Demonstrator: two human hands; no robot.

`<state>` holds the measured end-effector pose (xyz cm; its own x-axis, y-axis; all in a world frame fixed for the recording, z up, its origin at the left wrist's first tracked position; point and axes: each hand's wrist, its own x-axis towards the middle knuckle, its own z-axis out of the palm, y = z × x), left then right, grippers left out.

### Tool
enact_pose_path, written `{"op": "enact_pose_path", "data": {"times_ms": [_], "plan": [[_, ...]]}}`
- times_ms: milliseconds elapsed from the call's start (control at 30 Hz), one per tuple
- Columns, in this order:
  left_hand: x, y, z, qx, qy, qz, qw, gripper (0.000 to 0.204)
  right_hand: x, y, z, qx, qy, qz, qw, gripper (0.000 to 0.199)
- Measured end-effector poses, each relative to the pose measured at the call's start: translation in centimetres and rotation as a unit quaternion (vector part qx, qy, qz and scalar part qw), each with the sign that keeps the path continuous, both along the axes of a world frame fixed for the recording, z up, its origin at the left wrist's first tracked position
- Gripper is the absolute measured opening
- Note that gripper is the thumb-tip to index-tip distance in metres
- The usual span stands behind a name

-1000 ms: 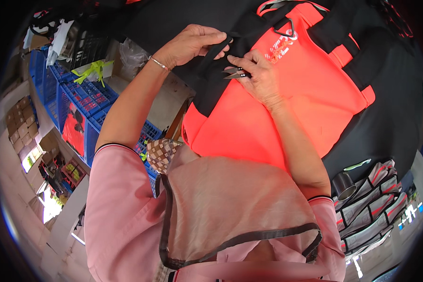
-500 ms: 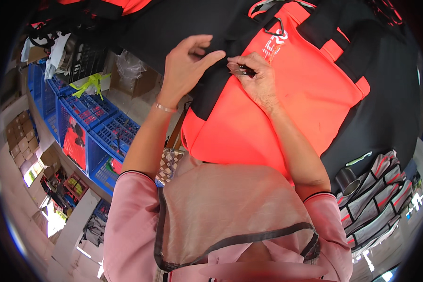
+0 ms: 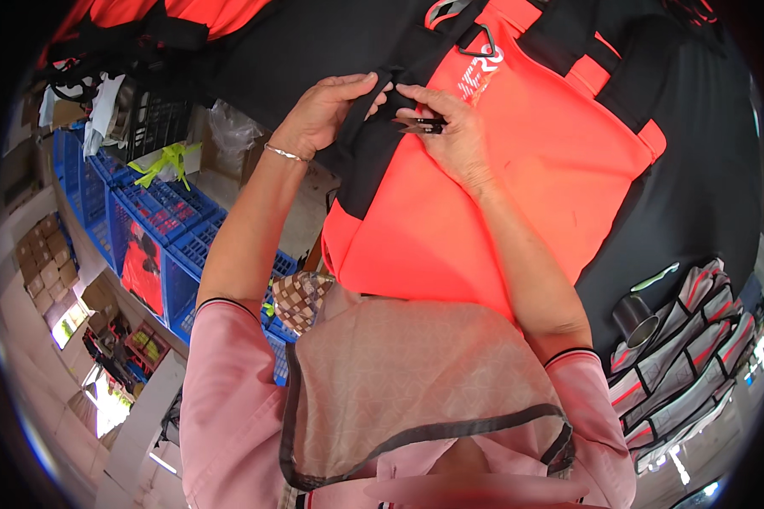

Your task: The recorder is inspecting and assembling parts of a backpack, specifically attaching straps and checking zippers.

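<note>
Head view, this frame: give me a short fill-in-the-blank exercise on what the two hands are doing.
1. The left hand grips a ___ strap on the orange bag.
2. The right hand holds small black ___.
3. The left wrist wears a thin silver ___.
4. The crates at the left are ___ in colour.

Missing words: black; snips; bracelet; blue

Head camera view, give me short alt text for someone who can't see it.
Two bare hands work on a black strap at the edge of an orange bag: the left hand pinches the strap, and the right hand holds small thread snips beside it. Blue plastic crates stand at the left.
</note>
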<state>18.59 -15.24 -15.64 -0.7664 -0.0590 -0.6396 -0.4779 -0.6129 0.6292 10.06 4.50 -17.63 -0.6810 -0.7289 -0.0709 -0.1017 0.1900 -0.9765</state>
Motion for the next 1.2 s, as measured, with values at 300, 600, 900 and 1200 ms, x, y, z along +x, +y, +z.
{"op": "enact_pose_path", "data": {"times_ms": [300, 600, 900, 1200], "plan": [[9.1, 1.8, 1.3, -0.222, -0.059, 0.088, 0.969, 0.040, 0.8, -1.6, 4.7, 0.004, -0.129, -0.054, 0.990, 0.019], [13.7, 9.1, 3.1, -0.144, -0.054, 0.062, 0.986, 0.082, 1.6, -5.7, 3.9, 0.195, 0.019, 0.022, 0.980, 0.030], [12.9, 11.4, 3.1, -0.415, -0.097, 0.074, 0.901, 0.066, 1.1, -2.9, 2.8, 0.007, -0.282, -0.065, 0.957, 0.022], [12.7, 13.1, 1.6, -0.588, -0.089, 0.107, 0.797, 0.060, 1.0, -1.5, 2.4, -0.025, -0.283, -0.052, 0.957, 0.025]]}}
